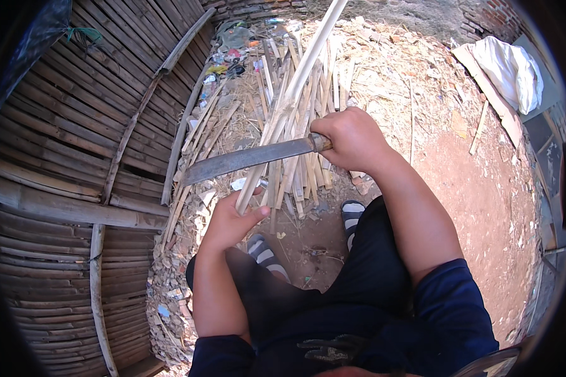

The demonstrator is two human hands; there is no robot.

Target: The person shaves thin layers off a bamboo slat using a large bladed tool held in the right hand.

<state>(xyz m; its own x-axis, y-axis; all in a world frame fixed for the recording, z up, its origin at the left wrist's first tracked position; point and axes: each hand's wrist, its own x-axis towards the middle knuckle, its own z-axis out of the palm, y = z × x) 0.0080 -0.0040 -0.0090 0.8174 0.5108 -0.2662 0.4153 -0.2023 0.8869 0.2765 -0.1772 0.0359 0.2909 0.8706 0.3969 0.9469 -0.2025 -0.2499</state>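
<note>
My right hand (353,139) is closed round the wooden handle of a machete (251,159), whose broad dark blade points left. The blade lies across a long pale bamboo strip (302,72), over its lower part; whether the two touch I cannot tell. My left hand (231,220) grips the near end of that strip, the thumb on its right side. From there the strip slants up and away past the top of the view. Beneath it, a heap of split bamboo strips (314,169) lies on the ground.
A bamboo slat wall (63,144) runs along the left. Litter and rubble (223,63) lie beside it. At the right stand a white sack (506,72) and a flat brown board (490,97). My sandalled feet (267,256) are just short of the heap.
</note>
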